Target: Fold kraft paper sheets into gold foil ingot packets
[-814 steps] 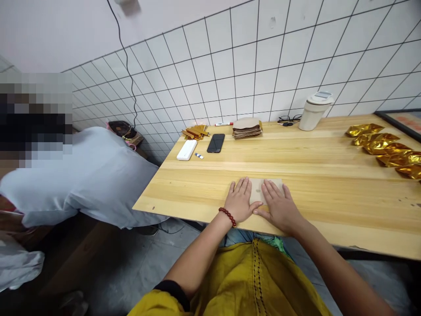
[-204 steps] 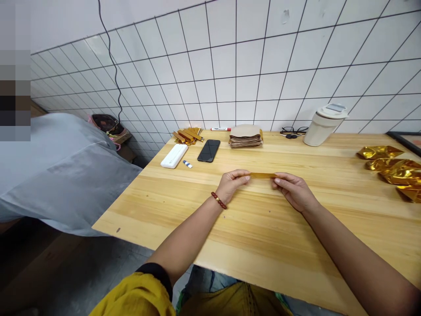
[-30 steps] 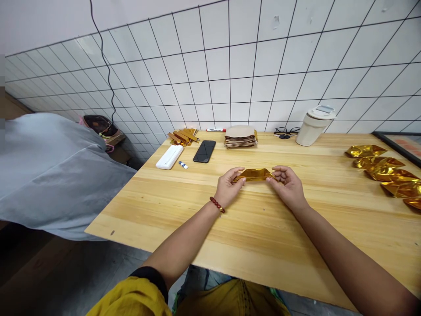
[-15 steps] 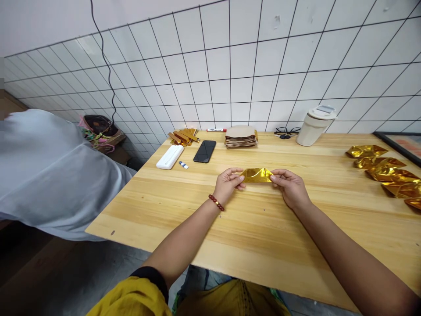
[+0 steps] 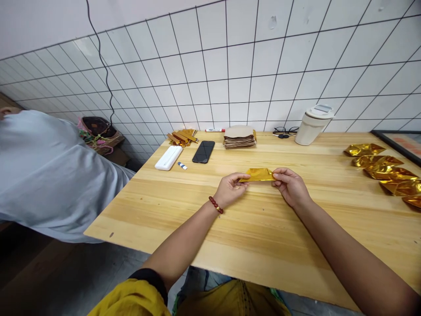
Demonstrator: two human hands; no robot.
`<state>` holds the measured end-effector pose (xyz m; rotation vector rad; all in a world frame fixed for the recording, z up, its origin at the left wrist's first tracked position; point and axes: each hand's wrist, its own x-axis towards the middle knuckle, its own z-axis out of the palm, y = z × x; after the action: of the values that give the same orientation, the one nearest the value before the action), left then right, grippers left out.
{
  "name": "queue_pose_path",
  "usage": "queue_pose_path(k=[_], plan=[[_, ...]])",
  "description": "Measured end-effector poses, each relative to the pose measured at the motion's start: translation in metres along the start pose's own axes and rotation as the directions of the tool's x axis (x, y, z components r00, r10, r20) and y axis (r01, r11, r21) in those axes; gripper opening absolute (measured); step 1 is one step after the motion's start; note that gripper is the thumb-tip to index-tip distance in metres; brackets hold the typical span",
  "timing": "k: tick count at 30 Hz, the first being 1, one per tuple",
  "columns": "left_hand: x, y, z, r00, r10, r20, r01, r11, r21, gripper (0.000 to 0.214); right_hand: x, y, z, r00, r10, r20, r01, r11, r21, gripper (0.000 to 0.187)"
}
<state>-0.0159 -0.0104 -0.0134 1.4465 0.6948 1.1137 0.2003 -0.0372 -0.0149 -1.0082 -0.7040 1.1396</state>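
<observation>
A folded piece of gold foil paper [image 5: 260,174] is held just above the wooden table [image 5: 197,206], its ends tapering to slanted corners. My left hand [image 5: 232,188], with a red bead bracelet at the wrist, pinches its left end. At the right end, my right hand [image 5: 292,186] grips the other corner between thumb and fingers. Several folded gold foil pieces [image 5: 391,172] lie in a slanting row at the table's right side. Toward the wall stands a stack of brownish paper [image 5: 239,137] with gold showing at its edge.
Gold strips [image 5: 182,138], a white power bank [image 5: 169,158], a black phone [image 5: 203,152] and a small blue-and-white item [image 5: 182,165] lie at the left. Behind are a marker [image 5: 215,130], glasses [image 5: 285,131] and a cup [image 5: 314,125]. A person in grey [image 5: 59,175] is at far left.
The left hand's fingers have shifted along the foil's left end, and the thumb has dropped lower. The foil's face now looks flatter. The right hand keeps its grip.
</observation>
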Motion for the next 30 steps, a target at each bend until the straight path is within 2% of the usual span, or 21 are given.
queue_pose_path(k=[3,5,8,10,12,15,18,21,23,26,30], plan=[[0.0,-0.003,0.0,0.976,0.216,-0.01,-0.209,0.955,0.209,0.016,-0.001,-0.002,0.002,0.999,0.051,-0.008,-0.051,0.999,0.003,0.022],[0.0,-0.003,-0.001,0.948,0.319,-0.012,-0.301,0.905,0.3,0.014,-0.003,-0.004,0.003,0.997,0.077,0.011,-0.077,0.997,-0.014,0.022],[0.001,-0.001,-0.003,0.906,0.421,-0.04,-0.376,0.845,0.38,0.013,-0.006,-0.006,0.003,0.994,0.101,0.04,-0.1,0.994,-0.04,0.023],[0.001,0.002,-0.004,0.904,0.426,-0.038,-0.381,0.843,0.379,0.013,-0.007,-0.007,0.003,0.989,0.128,0.07,-0.123,0.99,-0.074,0.026],[0.0,0.003,-0.003,0.941,0.336,-0.044,-0.307,0.901,0.307,0.017,-0.006,-0.007,0.002,0.98,0.163,0.11,-0.15,0.982,-0.116,0.029],[0.001,0.003,-0.002,0.99,0.081,-0.116,-0.068,0.992,0.107,0.025,-0.004,-0.005,-0.001,0.985,0.144,0.097,-0.134,0.986,-0.097,0.033],[0.004,0.003,-0.001,0.98,-0.088,-0.176,0.078,0.995,-0.06,0.032,-0.003,-0.001,-0.003,0.998,0.033,0.049,-0.033,0.999,0.002,0.04],[0.006,0.004,-0.002,0.957,-0.197,-0.212,0.17,0.976,-0.136,0.039,-0.004,0.002,-0.005,0.99,-0.075,0.116,0.081,0.996,-0.041,0.048],[0.007,0.005,-0.003,0.945,-0.243,-0.221,0.212,0.965,-0.152,0.041,-0.007,0.004,-0.004,0.975,-0.138,0.172,0.163,0.977,-0.141,0.046],[0.007,0.004,-0.003,0.949,-0.247,-0.198,0.226,0.966,-0.126,0.041,-0.013,0.004,0.0,0.953,-0.207,0.223,0.261,0.932,-0.25,0.05],[0.006,0.001,-0.001,0.966,-0.203,-0.158,0.194,0.978,-0.071,0.039,-0.016,0.005,0.005,0.957,-0.127,0.261,0.214,0.916,-0.34,0.052]])
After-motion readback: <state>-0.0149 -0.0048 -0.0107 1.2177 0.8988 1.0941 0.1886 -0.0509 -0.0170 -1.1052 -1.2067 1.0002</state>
